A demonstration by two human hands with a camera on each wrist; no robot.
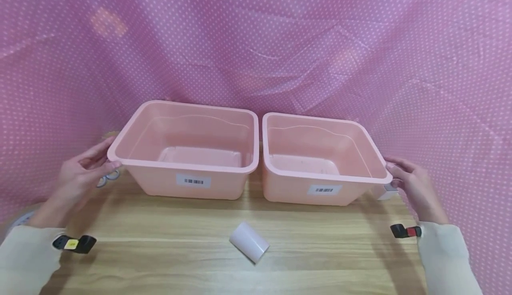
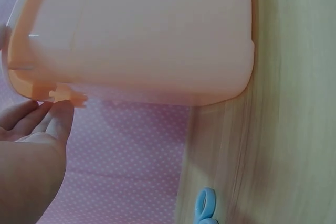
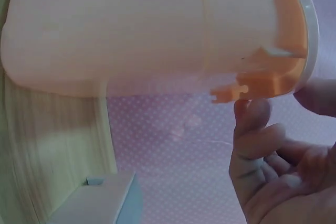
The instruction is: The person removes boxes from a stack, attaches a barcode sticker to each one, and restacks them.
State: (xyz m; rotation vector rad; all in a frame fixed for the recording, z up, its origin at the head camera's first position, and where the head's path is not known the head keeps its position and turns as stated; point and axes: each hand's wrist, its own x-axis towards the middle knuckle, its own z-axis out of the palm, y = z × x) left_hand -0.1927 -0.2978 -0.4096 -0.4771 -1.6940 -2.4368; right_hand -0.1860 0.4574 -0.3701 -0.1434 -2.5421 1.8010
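Observation:
Two pink plastic bins stand side by side on the wooden table, a narrow gap between them. The left bin [image 1: 192,184] and the right bin [image 1: 304,190] each carry a barcode label on the front, and I see nothing lying inside either. My left hand [image 1: 82,175] holds the left bin's outer rim at its end, thumb near the front corner; the left wrist view shows the fingers [image 2: 60,121] under the rim. At the opposite end my right hand [image 1: 416,188] grips the right bin's rim, with the thumb [image 3: 317,97] at the edge and fingers beneath.
A pale pink cylinder [image 1: 250,242] lies on the table [image 1: 180,250] in front of the bins. Blue-handled scissors [image 2: 206,203] lie beside the left bin, and a white box [image 3: 94,200] is by the right one. Pink dotted cloth [image 1: 256,41] hangs behind and at the sides.

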